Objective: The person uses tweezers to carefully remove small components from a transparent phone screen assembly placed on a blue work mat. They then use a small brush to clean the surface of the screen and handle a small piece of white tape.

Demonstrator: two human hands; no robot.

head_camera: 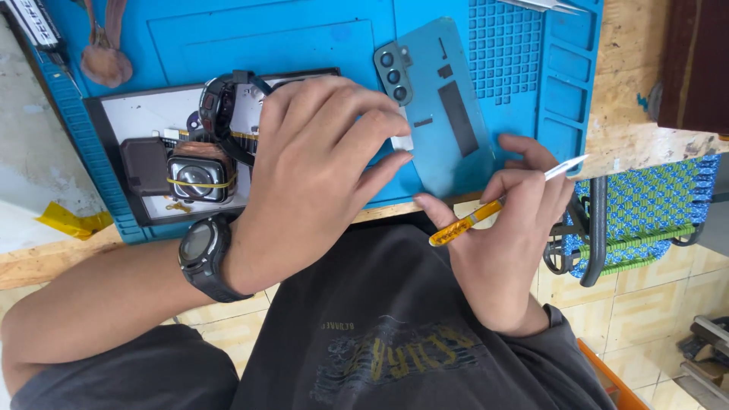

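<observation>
Tweezers with an orange grip sit pinched in my right hand, tip raised off the mat. My left hand lies on the blue mat, fingers pinching a small white piece beside the teal phone back cover (camera end away from me). I'd hold it flat and work slowly.

1. A raw wooden workbench runs across the top, its edge chipped and pale.
2. A blue work mat covers most of the bench.
3. Beige floor tiles show below the bench.
4. A metal-framed chair with a woven blue and green seat stands at the right.
5. A dark brown wooden piece fills the top right corner.
</observation>
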